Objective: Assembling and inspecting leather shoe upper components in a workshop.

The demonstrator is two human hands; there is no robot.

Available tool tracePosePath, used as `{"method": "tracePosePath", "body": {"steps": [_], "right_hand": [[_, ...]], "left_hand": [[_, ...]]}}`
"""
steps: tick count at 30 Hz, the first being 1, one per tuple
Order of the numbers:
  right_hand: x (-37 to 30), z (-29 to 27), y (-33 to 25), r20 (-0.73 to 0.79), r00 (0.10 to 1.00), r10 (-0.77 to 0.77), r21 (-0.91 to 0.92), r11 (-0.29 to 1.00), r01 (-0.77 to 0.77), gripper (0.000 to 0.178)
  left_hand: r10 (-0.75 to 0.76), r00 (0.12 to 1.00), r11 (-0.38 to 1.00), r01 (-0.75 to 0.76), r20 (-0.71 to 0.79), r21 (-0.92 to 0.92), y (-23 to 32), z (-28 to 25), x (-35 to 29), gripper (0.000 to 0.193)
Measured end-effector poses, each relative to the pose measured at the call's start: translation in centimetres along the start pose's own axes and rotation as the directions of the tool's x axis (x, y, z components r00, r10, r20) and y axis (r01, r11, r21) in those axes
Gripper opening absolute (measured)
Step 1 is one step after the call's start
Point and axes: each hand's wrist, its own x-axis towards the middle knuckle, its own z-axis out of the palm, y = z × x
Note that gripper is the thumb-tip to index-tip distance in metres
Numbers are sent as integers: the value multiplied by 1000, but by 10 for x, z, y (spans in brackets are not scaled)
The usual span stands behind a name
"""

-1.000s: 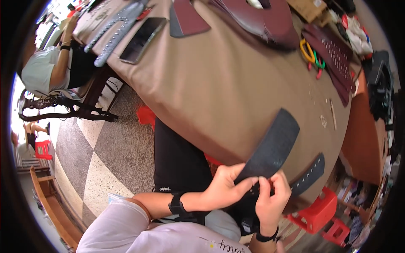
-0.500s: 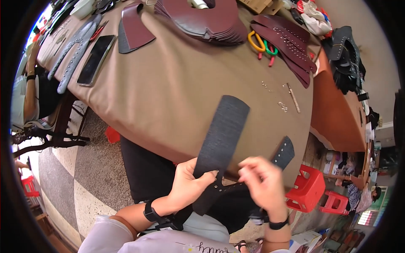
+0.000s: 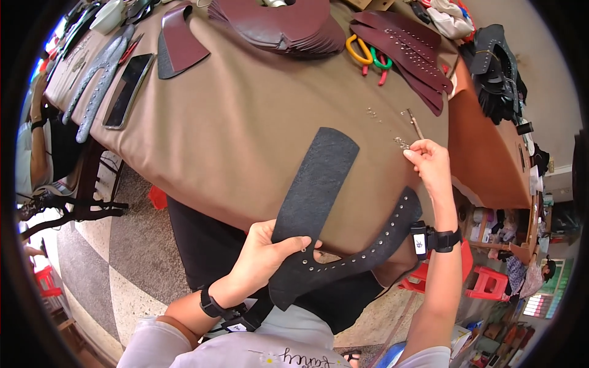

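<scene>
- A brown-clothed worktop (image 3: 245,135) filled the frame's upper half.
- The right hand (image 3: 429,162) pinched at small metal studs (image 3: 402,144), centre-right.
- The left hand (image 3: 267,257) gripped the dark strap (image 3: 316,184), running lower-centre upward.

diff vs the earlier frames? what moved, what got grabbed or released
The right hand let go of the black studded leather piece and reached forward onto the table, fingertips now pinching at the small metal rivets beside the thin metal tool. The left hand kept its grip on the leather near the junction, which now lies further onto the table. The maroon leather stack and phone stayed put.
</scene>
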Motion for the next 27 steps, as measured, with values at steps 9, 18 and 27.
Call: {"method": "tracePosePath", "body": {"steps": [9, 18, 27], "right_hand": [[20, -8, 16, 104, 985, -138, 1, 990, 139, 5], [-2, -9, 1, 26, 860, -510, -388, 787, 479, 10], [-166, 69, -55, 233, 968, -93, 646, 759, -83, 4]], "left_hand": [[37, 999, 999, -37, 9, -30, 1, 4, 1, 21], [39, 999, 999, -39, -26, -13, -8, 4, -3, 18], [9, 999, 991, -4, 39, -131, -9, 8, -7, 19]]}}
